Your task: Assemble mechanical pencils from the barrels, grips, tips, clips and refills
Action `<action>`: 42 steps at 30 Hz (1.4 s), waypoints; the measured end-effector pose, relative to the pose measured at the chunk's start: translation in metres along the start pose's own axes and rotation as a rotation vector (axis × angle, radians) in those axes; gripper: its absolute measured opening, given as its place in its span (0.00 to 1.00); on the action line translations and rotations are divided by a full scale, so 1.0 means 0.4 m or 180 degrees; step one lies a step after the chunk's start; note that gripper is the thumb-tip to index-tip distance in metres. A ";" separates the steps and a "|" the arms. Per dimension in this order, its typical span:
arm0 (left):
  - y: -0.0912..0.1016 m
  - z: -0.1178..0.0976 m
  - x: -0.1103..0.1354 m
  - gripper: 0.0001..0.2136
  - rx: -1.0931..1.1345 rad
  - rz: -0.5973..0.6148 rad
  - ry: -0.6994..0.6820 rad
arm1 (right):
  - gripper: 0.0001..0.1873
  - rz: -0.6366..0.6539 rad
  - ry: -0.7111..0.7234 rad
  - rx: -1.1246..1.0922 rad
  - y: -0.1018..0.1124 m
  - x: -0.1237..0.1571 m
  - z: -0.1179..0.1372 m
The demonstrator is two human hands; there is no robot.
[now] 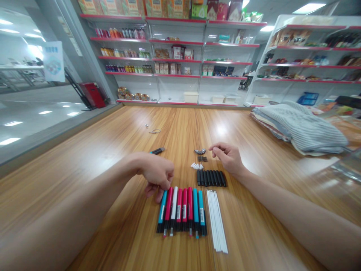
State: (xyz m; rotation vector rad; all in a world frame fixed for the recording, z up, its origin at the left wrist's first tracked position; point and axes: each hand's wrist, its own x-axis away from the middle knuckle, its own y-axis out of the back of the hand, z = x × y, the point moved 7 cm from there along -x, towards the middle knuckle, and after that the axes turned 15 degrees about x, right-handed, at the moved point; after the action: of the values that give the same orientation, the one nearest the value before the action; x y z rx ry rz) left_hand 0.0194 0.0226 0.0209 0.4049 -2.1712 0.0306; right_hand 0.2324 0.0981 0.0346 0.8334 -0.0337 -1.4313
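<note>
My left hand (158, 174) bends over the upper end of a row of pens, fingers closed at the top of the leftmost blue pen (163, 207). Beside it lie red pens (184, 205), a white pen (174, 203) and more blue pens (195, 205), all with black lower parts. My right hand (228, 156) hovers with thumb and index finger pinched, close to several small metal pieces (200, 151); anything in the pinch is too small to make out. Below these are small dark springs (202, 159), white plugs (196, 166), black tubes (211, 178) and thin white refills (216, 222).
A dark pen-like piece (158, 151) lies behind my left hand, with a thin loop (155, 131) farther back. Folded cloths (304, 126) are piled at the right, near a transparent container (349, 165). Stocked shelves (180, 75) stand beyond the wooden table (98, 131).
</note>
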 end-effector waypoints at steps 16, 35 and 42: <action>0.204 0.053 0.140 0.13 -0.0810 -0.1998 0.0295 | 0.11 -0.0084 0.0058 0.0016 0.004 0.000 -0.002; 0.298 0.134 0.097 0.08 -0.2030 -0.2648 0.0850 | 0.10 -0.0034 0.0131 0.0050 0.000 0.003 0.001; 0.288 0.120 0.100 0.07 -0.2027 -0.2660 0.0727 | 0.11 0.0001 0.0107 0.0165 -0.002 0.005 -0.007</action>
State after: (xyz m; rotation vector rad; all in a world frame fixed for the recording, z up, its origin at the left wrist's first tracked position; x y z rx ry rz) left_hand -0.0744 0.1123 0.0384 0.8387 -1.5330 -0.9924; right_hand 0.2334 0.0979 0.0312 0.9000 -0.0456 -1.4207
